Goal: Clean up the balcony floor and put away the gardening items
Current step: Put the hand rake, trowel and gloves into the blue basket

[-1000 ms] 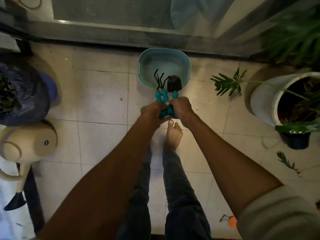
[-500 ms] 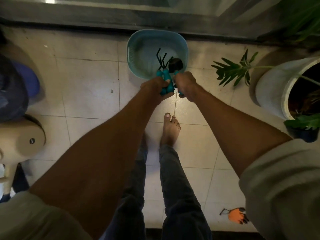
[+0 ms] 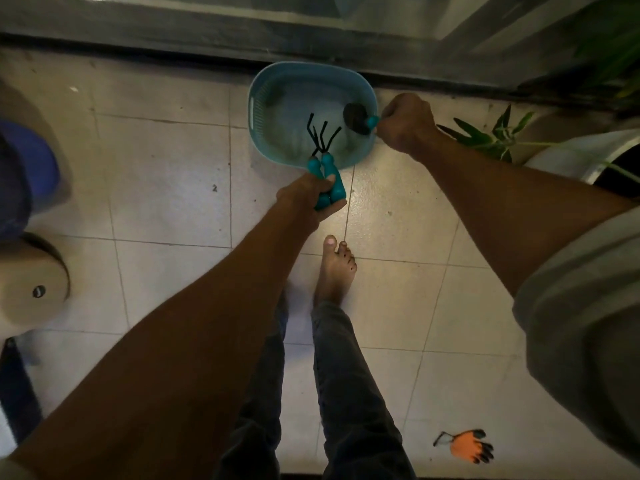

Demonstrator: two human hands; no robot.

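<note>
Nearest the camera, at the lower right of the head view, an orange and black glove (image 3: 465,445) lies flat on the pale tiled floor (image 3: 166,174), well apart from everything else, and between it and the left edge a pair of dark trouser legs runs forward to one bare foot (image 3: 335,268) planted on the tiles. Further out, the left hand (image 3: 308,197) has its fingers curled tight around two teal tool handles (image 3: 327,180) held side by side; their black metal heads, one a pronged rake (image 3: 320,135), reach over the near rim of a light blue basin (image 3: 256,109) and hang inside it, though whether the prongs touch the bottom cannot be told. To the right and a little further, the right hand (image 3: 405,121) is a closed fist gripping the teal handle of a trowel (image 3: 356,117), whose dark blade sits inside the basin at its right rim while the fist stays outside, just beside that rim. The basin stands on the floor close to the dark sill of a glass door along the far edge. At the left edge, a beige watering can (image 3: 31,289) and, beyond it, a dark bag with a blue object are only partly in view. At the right, a white plant pot (image 3: 571,152) stands with green leaves (image 3: 491,136) stretching toward the right forearm
</note>
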